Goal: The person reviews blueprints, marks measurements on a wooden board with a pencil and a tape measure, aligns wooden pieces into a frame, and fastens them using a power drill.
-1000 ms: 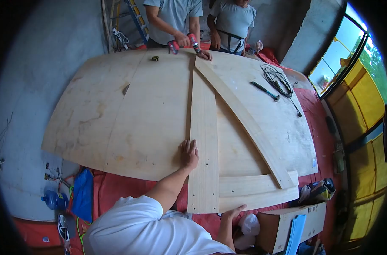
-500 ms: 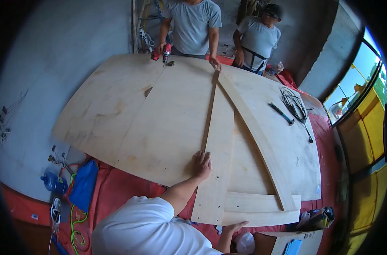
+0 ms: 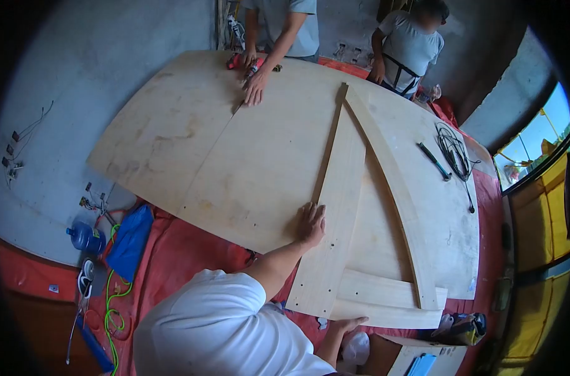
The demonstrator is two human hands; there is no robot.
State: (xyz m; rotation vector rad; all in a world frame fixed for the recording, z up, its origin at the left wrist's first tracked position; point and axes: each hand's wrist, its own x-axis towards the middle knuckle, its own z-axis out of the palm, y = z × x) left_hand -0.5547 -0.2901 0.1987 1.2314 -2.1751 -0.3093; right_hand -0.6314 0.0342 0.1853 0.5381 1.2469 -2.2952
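Observation:
A pale wooden frame of joined boards lies on a large plywood sheet (image 3: 247, 144). Its wide board (image 3: 335, 207) runs away from me, a narrow strip (image 3: 394, 194) slants beside it, and a cross board (image 3: 385, 297) closes the near end. My left hand (image 3: 312, 224) is closed over the left edge of the wide board. At the near edge of the cross board, my right hand (image 3: 346, 324) grips from below, with part of its fingers hidden. Dark screw holes dot the boards near my hands.
Across the sheet, a co-worker's hands (image 3: 255, 88) hold a red drill (image 3: 238, 61) against the plywood. Another person (image 3: 410, 50) stands at the back right. A hammer (image 3: 434, 161) and coiled black cable (image 3: 454, 150) lie right. A cardboard box (image 3: 394, 360) stands below.
The co-worker's free hand has left the far end of the frame and moved over to the drill. My view has shifted slightly; both my hands stay on the boards.

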